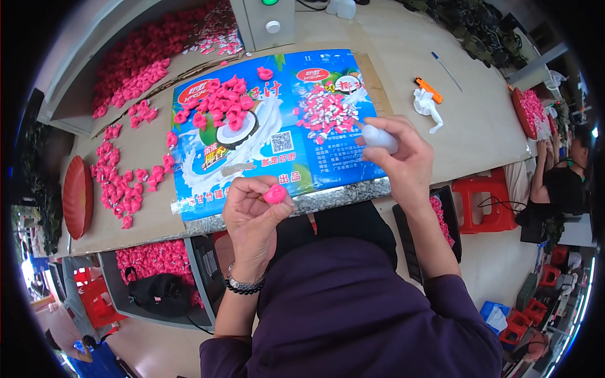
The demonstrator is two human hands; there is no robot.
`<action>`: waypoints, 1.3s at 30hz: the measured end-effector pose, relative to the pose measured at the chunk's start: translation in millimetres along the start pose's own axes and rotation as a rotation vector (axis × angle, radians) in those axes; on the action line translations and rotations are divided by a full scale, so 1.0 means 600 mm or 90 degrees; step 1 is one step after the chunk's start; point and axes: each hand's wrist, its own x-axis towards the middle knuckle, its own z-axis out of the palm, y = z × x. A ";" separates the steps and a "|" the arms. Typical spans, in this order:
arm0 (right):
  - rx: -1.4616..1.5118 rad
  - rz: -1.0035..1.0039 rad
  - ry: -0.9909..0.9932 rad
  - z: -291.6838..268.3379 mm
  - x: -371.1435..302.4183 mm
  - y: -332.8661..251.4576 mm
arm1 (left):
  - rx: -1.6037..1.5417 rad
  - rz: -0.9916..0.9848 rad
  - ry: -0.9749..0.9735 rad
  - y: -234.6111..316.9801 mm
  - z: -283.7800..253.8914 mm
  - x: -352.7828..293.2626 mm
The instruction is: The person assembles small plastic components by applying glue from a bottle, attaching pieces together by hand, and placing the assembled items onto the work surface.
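Near the table's front edge, my left hand (251, 211) pinches a small pink plastic piece (275, 194) between thumb and fingers. My right hand (406, 157) is closed round a small whitish squeeze bottle (380, 140), held on its side with one end toward the left. Both hands are above or just off the front edge of a flattened blue printed carton (302, 167). On the carton lie a heap of pink pieces (220, 101) and, to its right, a pile of small pink-and-white pieces (324, 110).
More pink pieces (120, 176) are scattered at left beside a red oval tray (77, 197). A large pink heap (145, 57) fills the far left. An orange-and-white tool (428, 97) and a pen (447, 70) lie right. A grey control box (263, 25) stands behind; a co-worker (561, 176) sits right.
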 end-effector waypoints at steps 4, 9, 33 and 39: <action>0.142 0.157 0.011 -0.005 0.021 0.057 | -0.095 -0.058 0.000 -0.004 0.007 -0.009; -0.290 -0.012 -0.138 0.012 0.043 0.062 | -0.112 -0.112 0.014 -0.008 0.006 -0.015; -0.038 0.051 -0.216 0.057 0.024 0.019 | -0.109 -0.150 0.030 -0.003 0.012 -0.010; 0.197 0.336 -0.266 0.054 0.001 -0.010 | -0.060 -0.144 0.017 -0.009 0.011 -0.010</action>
